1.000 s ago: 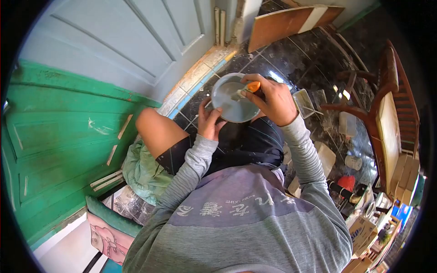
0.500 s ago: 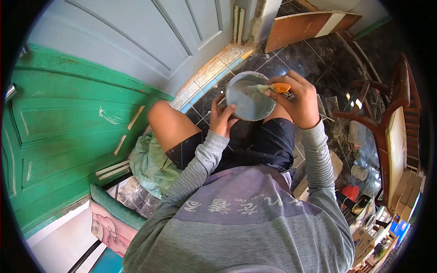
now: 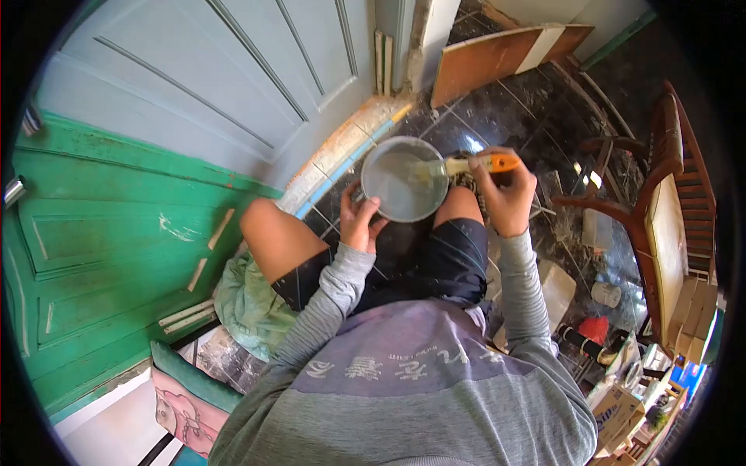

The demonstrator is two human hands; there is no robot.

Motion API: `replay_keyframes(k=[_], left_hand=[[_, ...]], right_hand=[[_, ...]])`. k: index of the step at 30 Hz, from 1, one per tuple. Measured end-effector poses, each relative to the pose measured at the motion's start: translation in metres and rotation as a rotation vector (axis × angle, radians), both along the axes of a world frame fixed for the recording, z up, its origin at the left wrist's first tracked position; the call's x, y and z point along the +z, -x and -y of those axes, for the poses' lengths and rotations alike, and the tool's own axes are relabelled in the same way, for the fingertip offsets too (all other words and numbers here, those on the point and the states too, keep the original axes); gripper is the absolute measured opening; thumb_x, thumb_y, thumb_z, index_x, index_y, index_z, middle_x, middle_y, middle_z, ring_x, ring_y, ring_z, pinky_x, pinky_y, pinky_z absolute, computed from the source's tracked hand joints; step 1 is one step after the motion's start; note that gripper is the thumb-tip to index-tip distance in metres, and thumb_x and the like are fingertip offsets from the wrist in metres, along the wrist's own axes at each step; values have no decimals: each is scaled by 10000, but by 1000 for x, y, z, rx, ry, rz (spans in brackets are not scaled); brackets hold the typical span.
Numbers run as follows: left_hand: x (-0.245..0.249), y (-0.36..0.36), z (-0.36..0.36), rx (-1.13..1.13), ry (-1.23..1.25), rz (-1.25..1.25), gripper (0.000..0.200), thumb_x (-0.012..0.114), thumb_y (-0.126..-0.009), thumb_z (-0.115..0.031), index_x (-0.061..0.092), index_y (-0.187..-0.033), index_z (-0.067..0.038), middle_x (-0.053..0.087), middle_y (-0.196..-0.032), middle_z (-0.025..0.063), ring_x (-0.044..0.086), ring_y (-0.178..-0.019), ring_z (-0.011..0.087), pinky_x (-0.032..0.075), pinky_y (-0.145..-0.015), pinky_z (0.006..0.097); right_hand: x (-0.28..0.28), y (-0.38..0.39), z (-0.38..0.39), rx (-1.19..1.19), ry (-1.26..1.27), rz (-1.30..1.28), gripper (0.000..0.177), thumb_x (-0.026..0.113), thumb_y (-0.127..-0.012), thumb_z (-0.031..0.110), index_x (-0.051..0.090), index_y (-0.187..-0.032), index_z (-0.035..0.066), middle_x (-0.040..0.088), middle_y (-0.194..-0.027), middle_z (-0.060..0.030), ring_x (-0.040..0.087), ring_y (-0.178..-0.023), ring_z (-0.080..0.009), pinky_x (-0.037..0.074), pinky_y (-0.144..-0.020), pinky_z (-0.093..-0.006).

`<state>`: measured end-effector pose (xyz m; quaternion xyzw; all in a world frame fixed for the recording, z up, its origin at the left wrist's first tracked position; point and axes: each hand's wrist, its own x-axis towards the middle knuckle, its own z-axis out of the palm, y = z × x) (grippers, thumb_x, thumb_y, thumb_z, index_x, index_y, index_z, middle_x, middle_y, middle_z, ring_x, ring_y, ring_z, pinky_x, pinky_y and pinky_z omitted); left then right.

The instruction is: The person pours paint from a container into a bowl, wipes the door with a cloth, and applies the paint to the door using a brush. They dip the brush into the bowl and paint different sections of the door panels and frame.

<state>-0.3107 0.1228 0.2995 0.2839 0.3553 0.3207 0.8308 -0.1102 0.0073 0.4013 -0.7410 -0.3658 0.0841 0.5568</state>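
Between my knees is a round grey container point(image 3: 388, 190) with pale greyish liquid inside. My left hand point(image 3: 360, 221) grips its near-left rim, thumb on the edge. My right hand point(image 3: 507, 190) is closed around the orange-ended handle of a paintbrush point(image 3: 457, 166). The brush lies nearly level across the right rim, its pale bristles inside the container over the liquid; whether they touch it I cannot tell.
To the left stands a door with a green lower part point(image 3: 124, 248) and grey upper part point(image 3: 202, 70). A green cloth point(image 3: 252, 303) lies beside it. A brown board point(image 3: 486, 66) leans ahead; a wooden chair point(image 3: 660, 202) and boxes point(image 3: 618, 415) are at right.
My right hand has turned the brush to lie flatter, showing more of its handle and ferrule. The view has shifted, so the container and both hands appear further left and slightly lower.
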Motion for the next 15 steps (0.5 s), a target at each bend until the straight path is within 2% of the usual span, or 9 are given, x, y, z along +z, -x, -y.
replay_keyframes(k=[1, 2, 5, 6, 9, 10, 14, 15], left_hand=[[-2, -1, -1, 6, 8, -5, 592, 681, -854, -124, 381, -1362, -165, 578, -1181, 67, 615, -990, 148, 589, -708, 278], [-5, -1, -2, 13, 3, -6, 594, 682, -852, -125, 381, -1363, -165, 579, -1179, 67, 614, -990, 148, 589, -708, 278], [-7, -3, -6, 29, -6, -24, 614, 691, -843, -128, 376, -1368, -156, 584, -1169, 68, 612, -989, 152, 589, -712, 281], [-6, -3, -7, 25, -20, -29, 618, 694, -841, -129, 374, -1369, -153, 585, -1168, 69, 612, -991, 154, 589, -715, 284], [-3, -4, -9, 37, -18, -36, 633, 693, -840, -131, 361, -1378, -141, 589, -1168, 75, 611, -1004, 170, 591, -726, 305], [-6, -4, -9, 35, -23, -38, 635, 692, -841, -131, 358, -1381, -140, 590, -1167, 75, 612, -1005, 173, 592, -727, 308], [-8, -7, -10, 18, -38, -66, 633, 677, -850, -123, 354, -1395, -141, 591, -1172, 81, 610, -1023, 181, 594, -720, 319], [-8, -9, -9, 13, -30, -72, 631, 677, -851, -123, 357, -1394, -143, 588, -1181, 81, 608, -1029, 179, 594, -716, 319]], right_hand=[[1, 1, -2, 4, 7, 79, 165, 745, -829, 84, 669, -951, 5, 670, -756, -35, 600, -661, -67, 494, -626, -225], [5, 3, -2, -6, 78, 106, 177, 755, -801, 94, 670, -939, 23, 688, -765, -57, 644, -655, -106, 512, -637, -244], [6, -2, -7, 39, 76, 325, 188, 761, -773, 103, 671, -927, 45, 700, -774, -83, 685, -667, -165, 529, -651, -266], [4, -3, -9, 28, 55, 252, 198, 768, -751, 114, 667, -911, 57, 699, -773, -99, 698, -680, -205, 537, -657, -280], [1, -6, -15, 54, 40, 282, 203, 771, -751, 121, 665, -910, 54, 697, -765, -98, 699, -681, -216, 539, -659, -283], [-1, -6, -18, 56, 43, 178, 199, 770, -750, 125, 656, -893, 48, 697, -770, -115, 704, -697, -243, 541, -664, -297], [-7, 7, -32, 87, 63, 168, 221, 779, -736, 137, 632, -860, 29, 685, -764, -148, 702, -707, -283, 537, -647, -326], [-11, 14, -37, 110, 11, 81, 244, 788, -729, 158, 632, -865, 28, 678, -758, -147, 693, -691, -297, 533, -639, -336]])
